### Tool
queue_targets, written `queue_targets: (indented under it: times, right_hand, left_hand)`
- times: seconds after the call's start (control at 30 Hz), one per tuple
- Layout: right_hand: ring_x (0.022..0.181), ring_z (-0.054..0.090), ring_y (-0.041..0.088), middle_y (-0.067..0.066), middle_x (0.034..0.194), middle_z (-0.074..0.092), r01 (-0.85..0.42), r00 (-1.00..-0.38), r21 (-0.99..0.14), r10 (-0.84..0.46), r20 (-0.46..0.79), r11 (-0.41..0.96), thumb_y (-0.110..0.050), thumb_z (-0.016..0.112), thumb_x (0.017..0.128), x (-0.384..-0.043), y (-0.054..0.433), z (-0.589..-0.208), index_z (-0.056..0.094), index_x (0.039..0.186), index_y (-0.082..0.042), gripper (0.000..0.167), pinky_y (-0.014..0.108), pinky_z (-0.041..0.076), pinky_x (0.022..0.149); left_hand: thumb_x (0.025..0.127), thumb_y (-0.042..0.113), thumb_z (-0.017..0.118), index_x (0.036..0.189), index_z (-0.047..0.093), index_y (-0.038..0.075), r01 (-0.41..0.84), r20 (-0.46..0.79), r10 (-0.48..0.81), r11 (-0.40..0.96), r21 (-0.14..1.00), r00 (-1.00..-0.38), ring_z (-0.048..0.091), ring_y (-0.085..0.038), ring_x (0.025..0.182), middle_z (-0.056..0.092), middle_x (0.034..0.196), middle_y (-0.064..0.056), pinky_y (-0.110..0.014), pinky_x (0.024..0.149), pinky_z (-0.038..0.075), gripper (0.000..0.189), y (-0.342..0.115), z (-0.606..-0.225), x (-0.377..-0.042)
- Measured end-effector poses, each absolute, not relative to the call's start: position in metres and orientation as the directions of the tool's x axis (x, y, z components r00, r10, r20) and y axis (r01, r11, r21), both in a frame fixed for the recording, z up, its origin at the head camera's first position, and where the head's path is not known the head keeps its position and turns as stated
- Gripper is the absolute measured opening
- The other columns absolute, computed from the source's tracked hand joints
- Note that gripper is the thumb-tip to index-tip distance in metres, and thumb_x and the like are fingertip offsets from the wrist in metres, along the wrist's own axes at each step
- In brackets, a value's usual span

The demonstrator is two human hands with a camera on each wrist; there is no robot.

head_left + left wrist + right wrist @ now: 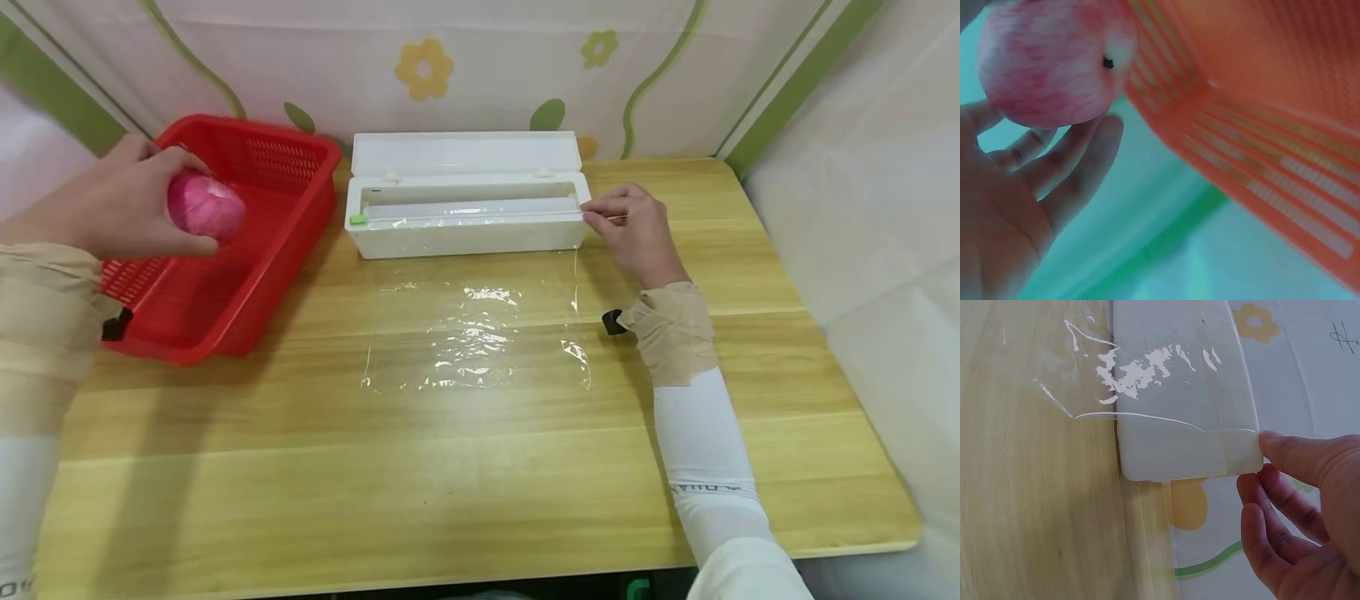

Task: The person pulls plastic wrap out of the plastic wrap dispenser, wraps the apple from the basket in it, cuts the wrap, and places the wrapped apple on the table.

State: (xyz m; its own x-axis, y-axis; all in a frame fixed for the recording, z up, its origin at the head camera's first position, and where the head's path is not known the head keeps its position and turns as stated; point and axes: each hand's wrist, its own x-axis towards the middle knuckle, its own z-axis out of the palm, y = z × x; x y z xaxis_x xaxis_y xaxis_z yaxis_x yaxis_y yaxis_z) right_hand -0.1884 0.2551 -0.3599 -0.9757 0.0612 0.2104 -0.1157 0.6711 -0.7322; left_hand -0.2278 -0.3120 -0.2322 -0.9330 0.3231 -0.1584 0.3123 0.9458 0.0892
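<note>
A pink apple (pixel 206 205) is held by my left hand (pixel 123 200) above the near-left part of a red plastic basket (pixel 292 275). The left wrist view shows the apple's dark calyx, with fingers around its lower side. My right hand (pixel 633 233) pinches the right end of a white cling film dispenser (pixel 465 242), thumb at its top edge and fingertips at its end wall. The dispenser's lid (pixel 465 153) stands raised at the back. From the roll, a sheet of cling film (pixel 480 333) comes over the front wall and lies on the table.
A small green piece (pixel 358 219) sits at the dispenser's left end. The wooden table (pixel 525 483) reaches back to a flower-patterned curtain (pixel 495 75). White cloth (pixel 900 208) hangs along the right side.
</note>
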Motion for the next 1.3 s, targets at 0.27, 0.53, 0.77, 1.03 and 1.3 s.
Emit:
queue_targets:
  times: [0.27, 0.53, 0.77, 1.03, 1.3]
  right_hand:
    - [0.103, 0.062, 0.015, 0.012, 0.122, 0.066, -0.126, -0.972, -0.738, 0.065, 0.224, 0.663, -0.017, 0.072, 0.101, -0.188, 0.255, -0.362, 0.081, 0.118, -0.006, 0.022, 0.013, 0.054, 0.086]
    - [0.103, 0.063, 0.015, 0.012, 0.122, 0.067, -0.136, -0.970, -0.735, 0.060, 0.234, 0.665, -0.016, 0.072, 0.101, -0.190, 0.253, -0.361, 0.081, 0.117, -0.006, 0.021, 0.014, 0.055, 0.087]
    - [0.103, 0.063, 0.015, 0.012, 0.121, 0.067, -0.135, -0.971, -0.735, 0.061, 0.232, 0.665, -0.016, 0.072, 0.101, -0.191, 0.253, -0.360, 0.081, 0.117, -0.006, 0.021, 0.014, 0.056, 0.087]
    - [0.106, 0.064, 0.017, 0.011, 0.124, 0.066, -0.106, -0.978, -0.733, 0.065, 0.200, 0.672, -0.018, 0.072, 0.101, -0.188, 0.255, -0.358, 0.081, 0.119, -0.007, 0.022, 0.019, 0.058, 0.091]
    - [0.106, 0.064, 0.017, 0.010, 0.124, 0.066, -0.103, -0.976, -0.731, 0.072, 0.204, 0.675, -0.019, 0.072, 0.101, -0.184, 0.258, -0.354, 0.080, 0.119, -0.007, 0.023, 0.019, 0.058, 0.091]
  left_hand:
    - [0.071, 0.023, 0.095, 0.141, 0.041, -0.001, 0.390, -0.077, 0.404, 0.909, 0.150, -0.912, 0.048, -0.048, 0.112, 0.040, 0.137, -0.031, -0.068, 0.076, 0.059, 0.092, -0.256, -0.225, -0.193]
    - [0.071, 0.028, 0.098, 0.131, 0.049, 0.008, 0.498, -0.052, 0.521, 0.837, 0.225, -0.852, 0.059, -0.034, 0.107, 0.055, 0.126, -0.015, -0.055, 0.080, 0.061, 0.080, -0.200, -0.231, -0.155]
    - [0.069, 0.045, 0.100, 0.117, 0.053, 0.014, 0.584, -0.007, 0.620, 0.742, 0.330, -0.784, 0.061, -0.020, 0.096, 0.060, 0.111, -0.004, -0.040, 0.077, 0.060, 0.074, -0.163, -0.255, -0.135]
    - [0.074, 0.043, 0.097, 0.122, 0.053, 0.015, 0.625, 0.013, 0.702, 0.625, 0.467, -0.712, 0.066, -0.020, 0.097, 0.060, 0.117, -0.003, -0.037, 0.082, 0.062, 0.071, -0.124, -0.299, -0.126]
    - [0.078, 0.033, 0.093, 0.141, 0.052, 0.011, 0.671, 0.016, 0.777, 0.533, 0.516, -0.630, 0.062, -0.021, 0.115, 0.056, 0.132, -0.005, -0.040, 0.093, 0.063, 0.078, -0.089, -0.317, -0.111]
